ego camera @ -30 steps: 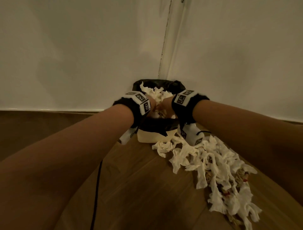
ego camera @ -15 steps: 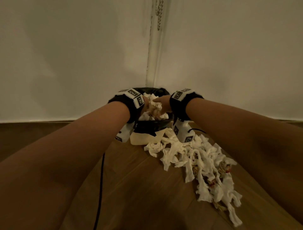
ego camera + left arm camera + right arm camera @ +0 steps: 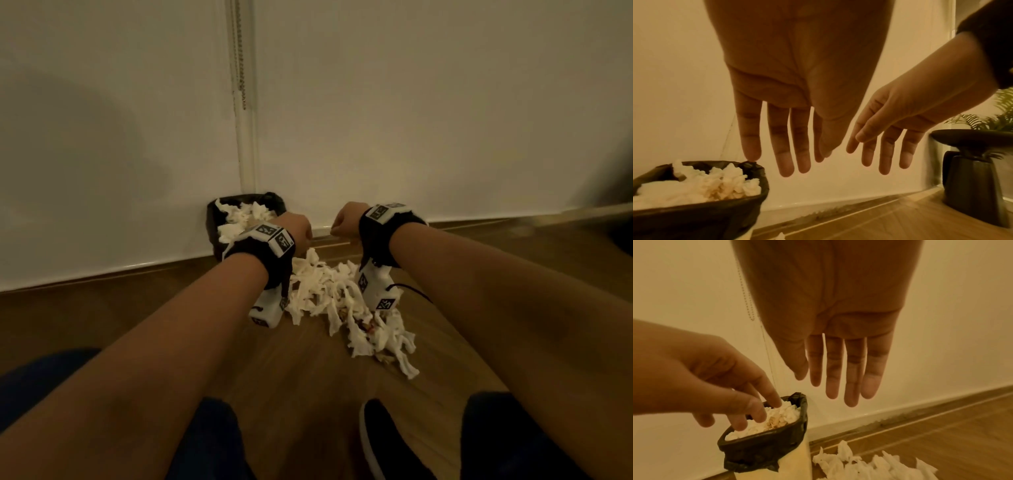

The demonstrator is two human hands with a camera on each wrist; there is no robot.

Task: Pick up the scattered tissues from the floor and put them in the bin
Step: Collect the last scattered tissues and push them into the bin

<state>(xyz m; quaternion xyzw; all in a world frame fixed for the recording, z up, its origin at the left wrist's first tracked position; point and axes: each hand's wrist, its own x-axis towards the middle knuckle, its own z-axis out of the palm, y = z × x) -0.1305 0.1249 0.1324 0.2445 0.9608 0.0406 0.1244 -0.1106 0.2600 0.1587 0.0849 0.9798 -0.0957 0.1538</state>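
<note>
The floor (image 3: 281,387) is brown wood plank, meeting a plain white wall (image 3: 411,102) at a low pale skirting; a vertical white trim with a bead chain (image 3: 239,68) hanging beside it runs down the wall directly above the bin (image 3: 213,240). The bin stands on the floor against the wall, lined with a black bag (image 3: 764,451) folded over its rim, its cream body showing below the liner in the right wrist view. White tissues (image 3: 701,185) fill the bin to the rim. A further spread of tissues (image 3: 342,308) lies on the floor just right of the bin and trails toward me, between my forearms. My left hand (image 3: 297,229) is held above the right edge of the bin, my right hand (image 3: 346,219) further right, above the skirting; both are clear of the floor. In the wrist views the fingers (image 3: 785,146) of my left hand are straight, slightly apart and holding nothing, and the fingers (image 3: 853,369) of my right hand are likewise straight, slightly apart and empty. A dark pot holding a green fern-like plant (image 3: 980,123) stands on the floor to the right, near the wall. A black cable (image 3: 411,291) runs from my right wrist device.
</note>
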